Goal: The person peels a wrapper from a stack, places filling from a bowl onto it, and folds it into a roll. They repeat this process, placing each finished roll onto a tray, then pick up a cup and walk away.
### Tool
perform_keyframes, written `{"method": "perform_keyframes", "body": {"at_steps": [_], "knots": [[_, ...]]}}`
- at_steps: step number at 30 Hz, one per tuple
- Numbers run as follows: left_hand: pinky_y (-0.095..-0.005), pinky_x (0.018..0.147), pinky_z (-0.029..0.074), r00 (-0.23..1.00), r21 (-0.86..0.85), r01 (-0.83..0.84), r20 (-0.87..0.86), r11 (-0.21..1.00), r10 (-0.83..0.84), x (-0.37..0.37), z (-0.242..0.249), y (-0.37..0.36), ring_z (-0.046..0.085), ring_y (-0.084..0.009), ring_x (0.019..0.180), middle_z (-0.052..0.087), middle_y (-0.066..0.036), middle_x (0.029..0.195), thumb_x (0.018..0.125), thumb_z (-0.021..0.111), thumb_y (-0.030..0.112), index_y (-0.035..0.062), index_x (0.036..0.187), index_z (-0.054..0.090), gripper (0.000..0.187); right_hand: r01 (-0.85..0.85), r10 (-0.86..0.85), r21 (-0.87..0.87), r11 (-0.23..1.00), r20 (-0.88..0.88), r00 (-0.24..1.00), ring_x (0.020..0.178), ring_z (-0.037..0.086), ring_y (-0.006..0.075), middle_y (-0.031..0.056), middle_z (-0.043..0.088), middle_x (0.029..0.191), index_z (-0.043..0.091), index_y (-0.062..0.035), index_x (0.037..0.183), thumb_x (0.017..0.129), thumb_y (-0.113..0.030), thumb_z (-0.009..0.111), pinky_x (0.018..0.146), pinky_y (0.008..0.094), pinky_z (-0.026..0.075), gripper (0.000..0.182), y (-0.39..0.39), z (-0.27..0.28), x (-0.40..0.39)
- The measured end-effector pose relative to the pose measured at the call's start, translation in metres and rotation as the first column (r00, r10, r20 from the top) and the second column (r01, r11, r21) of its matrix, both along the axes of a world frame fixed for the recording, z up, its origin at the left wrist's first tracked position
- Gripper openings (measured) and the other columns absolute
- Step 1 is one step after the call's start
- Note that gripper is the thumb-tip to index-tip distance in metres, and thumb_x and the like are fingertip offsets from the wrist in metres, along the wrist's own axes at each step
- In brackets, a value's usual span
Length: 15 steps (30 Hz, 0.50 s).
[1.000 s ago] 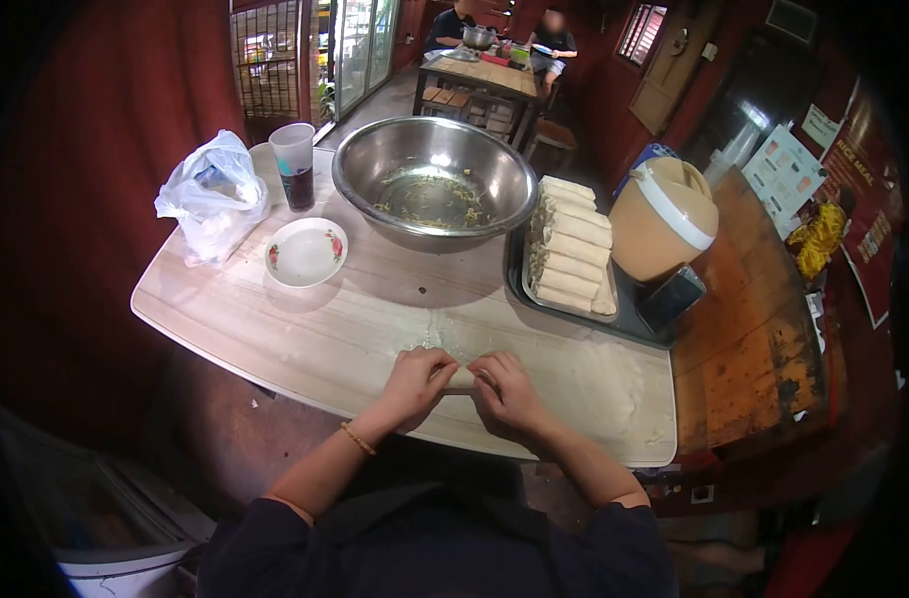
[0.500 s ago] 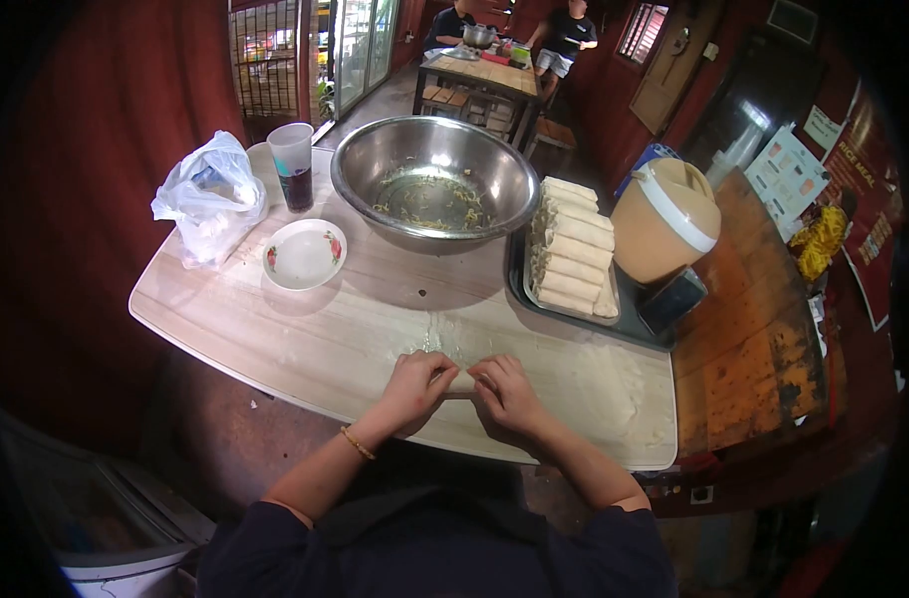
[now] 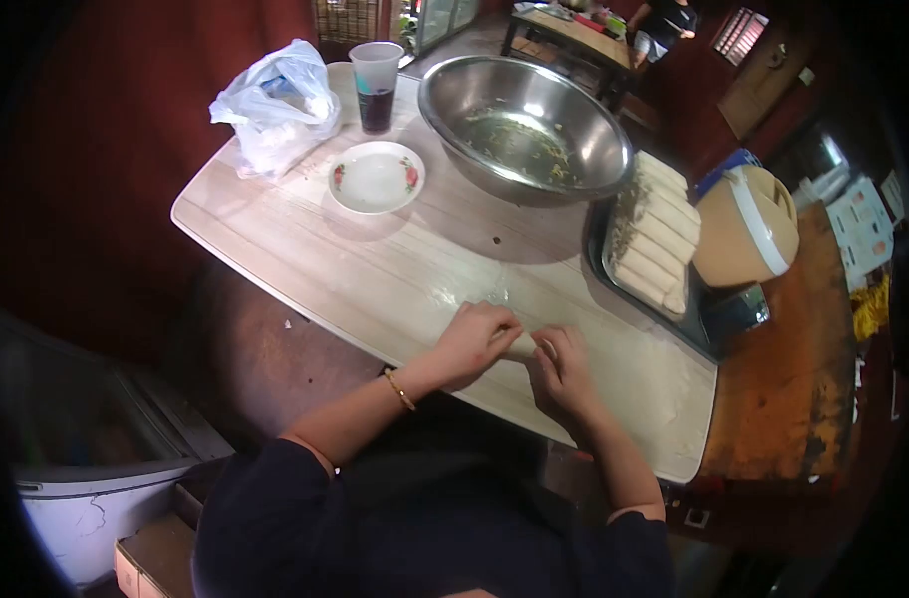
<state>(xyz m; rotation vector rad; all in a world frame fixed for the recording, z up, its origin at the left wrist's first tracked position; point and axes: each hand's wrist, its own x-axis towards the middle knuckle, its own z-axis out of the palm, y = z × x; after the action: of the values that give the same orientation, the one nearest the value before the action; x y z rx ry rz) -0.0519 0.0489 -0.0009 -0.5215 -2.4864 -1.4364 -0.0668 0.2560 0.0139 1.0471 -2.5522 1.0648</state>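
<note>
My left hand (image 3: 479,342) and my right hand (image 3: 564,371) are close together at the table's near edge, with fingers curled round the two ends of a pale roll (image 3: 520,348). Only its middle shows between them; the fingers hide the rest. Beyond the hands, to the right, several pale rolls (image 3: 663,234) are stacked on a dark tray (image 3: 700,337). A large steel bowl (image 3: 524,130) with bits of shredded filling stands at the back. To its left is a white bowl (image 3: 377,177) with red flowers.
A plastic bag (image 3: 278,110) and a cup of dark drink (image 3: 376,88) stand at the table's back left. A beige jug (image 3: 741,224) and a phone (image 3: 738,309) are at the right. Another person (image 3: 663,25) stands by a far table (image 3: 574,35).
The view has turned, so the table and the things on it appear shifted and tilted. Both hands still hold the roll close together, and more of its pale middle shows.
</note>
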Motion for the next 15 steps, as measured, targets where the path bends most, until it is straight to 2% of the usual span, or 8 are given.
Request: {"method": "perform_keyframes", "body": {"at_steps": [3,7,11,13,15], "knots": [[-0.0417,0.082,0.042,1.0,-0.036,0.017,0.001,0.999,-0.017,-0.006,-0.003,-0.002,0.06,-0.0311,0.087,0.067,-0.012,0.087,0.092,0.061,0.022,0.0052,0.091,0.068,0.018,0.026,-0.027,0.056,0.998,0.012,1.0,0.098,0.054,0.0384,0.0191,0.06,0.1,0.06,-0.001,0.104,0.084,-0.005,0.06,0.09,0.045,0.041,0.02,-0.001,0.011,0.004],[-0.0421,0.081,0.042,1.0,-0.03,0.03,0.001,0.999,-0.03,-0.008,-0.003,0.0,0.06,-0.0306,0.087,0.067,-0.011,0.087,0.092,0.061,0.022,0.006,0.091,0.068,0.018,0.021,-0.02,0.017,1.0,-0.038,0.999,0.1,0.054,0.038,0.0179,0.06,0.102,0.06,-0.0015,0.102,0.085,-0.006,0.059,0.091,0.0447,0.041,0.018,0.002,0.012,0.0],[-0.0425,0.081,0.041,1.0,-0.05,0.016,0.009,0.999,-0.015,-0.008,-0.005,0.0,0.061,-0.0298,0.089,0.066,-0.01,0.088,0.092,0.061,0.023,0.0066,0.091,0.068,0.018,0.066,-0.066,0.021,0.998,0.034,0.997,0.103,0.053,0.0367,0.0158,0.06,0.104,0.061,-0.0037,0.103,0.086,-0.007,0.059,0.092,0.0442,0.04,0.018,-0.001,0.019,0.005],[-0.0426,0.081,0.042,0.999,-0.046,0.053,-0.006,0.998,-0.053,-0.011,-0.013,0.0,0.061,-0.0299,0.09,0.066,-0.01,0.088,0.092,0.061,0.022,0.0061,0.09,0.067,0.018,0.011,-0.011,0.004,1.0,-0.015,1.0,0.102,0.053,0.0364,0.0157,0.059,0.102,0.061,-0.0036,0.103,0.086,-0.008,0.06,0.092,0.0444,0.04,0.018,0.004,0.007,0.002],[-0.0423,0.079,0.043,0.999,0.035,0.04,-0.034,0.999,-0.039,-0.014,-0.017,0.001,0.062,-0.0298,0.087,0.066,-0.01,0.087,0.091,0.063,0.021,0.0059,0.09,0.067,0.016,0.078,-0.077,0.008,0.997,-0.015,0.997,0.101,0.053,0.0359,0.0153,0.059,0.101,0.061,-0.0038,0.103,0.086,-0.009,0.06,0.091,0.0445,0.04,0.017,0.006,0.005,0.002]]}}
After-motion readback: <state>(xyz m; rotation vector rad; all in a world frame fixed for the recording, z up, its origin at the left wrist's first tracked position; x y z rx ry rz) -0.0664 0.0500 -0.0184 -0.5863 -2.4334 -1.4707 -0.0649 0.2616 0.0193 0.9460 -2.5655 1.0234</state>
